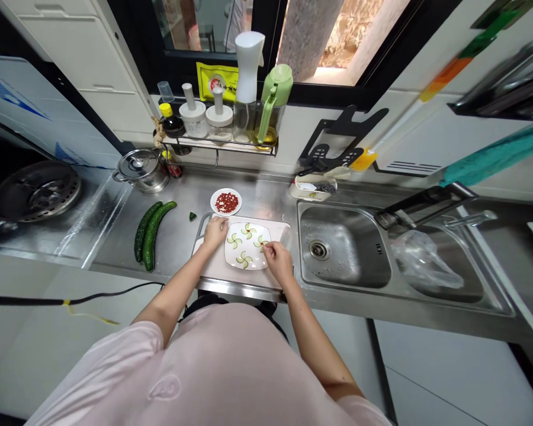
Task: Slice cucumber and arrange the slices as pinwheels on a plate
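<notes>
A white squarish plate (pixel 245 244) lies on a pale cutting board (pixel 213 269), bearing several pinwheels of curved green-edged slices. Red bits show at the centres of the top and right pinwheels. At the plate's upper left corner is my left hand (pixel 215 232), its fingers bent together; whether they grip the rim or something small is hidden. My right hand (pixel 279 261) pinches at the right pinwheel (pixel 260 242), with anything between its fingertips too small to make out. Just behind the plate sits a small white dish (pixel 214 204) of red berry-like pieces (pixel 227 202).
Two cucumbers (pixel 153 234) and a dark green end piece (pixel 192 216) lie left of the board. Farther left are a lidded pot (pixel 142 170) and a stove (pixel 35 189). A sink (pixel 346 248) is on the right. Bottles stand on a wall rack (pixel 231 144) behind.
</notes>
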{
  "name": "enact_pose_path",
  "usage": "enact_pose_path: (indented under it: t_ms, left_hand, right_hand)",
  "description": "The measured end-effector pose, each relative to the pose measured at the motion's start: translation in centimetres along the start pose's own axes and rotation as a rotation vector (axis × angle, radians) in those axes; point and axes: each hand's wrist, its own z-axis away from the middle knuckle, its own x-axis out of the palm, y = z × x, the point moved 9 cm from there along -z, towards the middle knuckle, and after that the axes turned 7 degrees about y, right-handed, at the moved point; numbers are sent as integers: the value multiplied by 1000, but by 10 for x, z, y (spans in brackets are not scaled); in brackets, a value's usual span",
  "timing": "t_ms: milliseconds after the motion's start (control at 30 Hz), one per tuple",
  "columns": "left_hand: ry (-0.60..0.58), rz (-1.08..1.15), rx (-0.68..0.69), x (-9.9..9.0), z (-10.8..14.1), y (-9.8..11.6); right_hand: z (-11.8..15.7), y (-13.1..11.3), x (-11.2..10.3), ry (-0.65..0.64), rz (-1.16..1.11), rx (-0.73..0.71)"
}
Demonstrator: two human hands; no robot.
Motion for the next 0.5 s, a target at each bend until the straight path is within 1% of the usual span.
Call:
enact_pose_path:
  t_ms: [133, 233, 367, 500]
  left_hand:
    - [1, -70, -139, -4, -23, -29]
    - [-15, -118, -212, -5, -36, -41]
    - [-76, -163, -219, -4, -52, -42]
    - [-133, -213, -141, -1, -67, -35]
  right_hand:
    - [2, 0, -2, 15, -23, -12]
    - [3, -1, -4, 20, -19, -9]
    - [5, -2, -5, 0, 3, 5]
    - [7, -2, -6, 6, 4, -1]
